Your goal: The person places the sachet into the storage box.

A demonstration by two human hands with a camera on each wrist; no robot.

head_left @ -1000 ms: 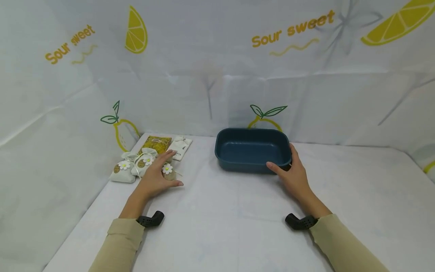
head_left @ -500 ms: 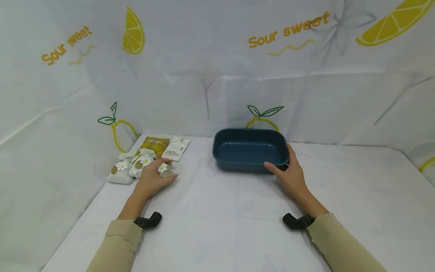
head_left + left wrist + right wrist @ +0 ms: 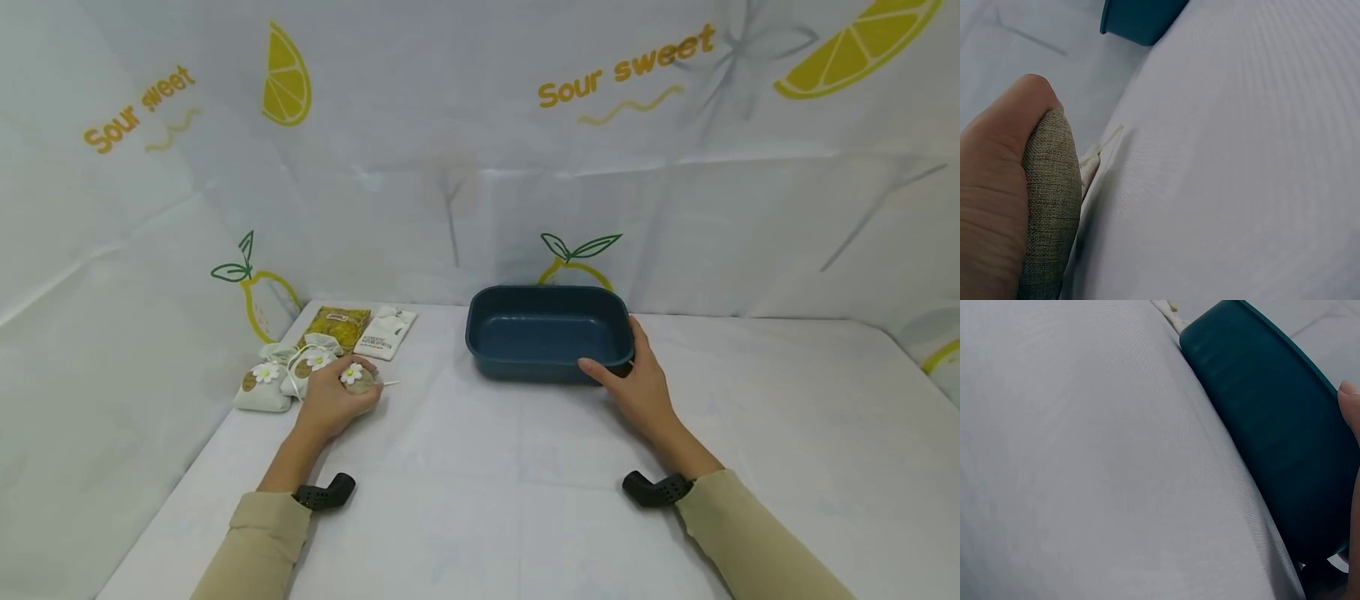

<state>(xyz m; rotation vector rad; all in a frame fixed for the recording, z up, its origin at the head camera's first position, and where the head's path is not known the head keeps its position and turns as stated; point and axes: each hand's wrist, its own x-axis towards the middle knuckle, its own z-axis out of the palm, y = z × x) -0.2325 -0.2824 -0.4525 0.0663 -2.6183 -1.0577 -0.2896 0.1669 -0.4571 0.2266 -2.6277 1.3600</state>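
My left hand [image 3: 330, 402] grips a small linen sachet [image 3: 363, 382] with a white daisy on it, fingers over its far side and thumb at the near side. The left wrist view shows the thumb bent against the coarse beige weave of the pouch [image 3: 1052, 200], close over the white cloth. Around the right front corner of a dark blue rectangular basin [image 3: 540, 368] curls my right hand [image 3: 641, 398], thumb at the front rim. In the right wrist view the basin's side wall [image 3: 1272, 425] stands on the cloth, and only part of the hand shows.
Left of the held sachet lie two white drawstring pouches with daisies, an outer pouch [image 3: 258, 398] and an inner pouch [image 3: 300, 379]. Behind them are a yellow packet [image 3: 339, 325] and a white printed packet [image 3: 386, 333]. A lemon-print curtain [image 3: 420, 200] hangs behind the table.
The left hand's thumb and fingers have closed in on the daisy sachet, which has shifted slightly left in view. The right hand stays at the basin's corner.
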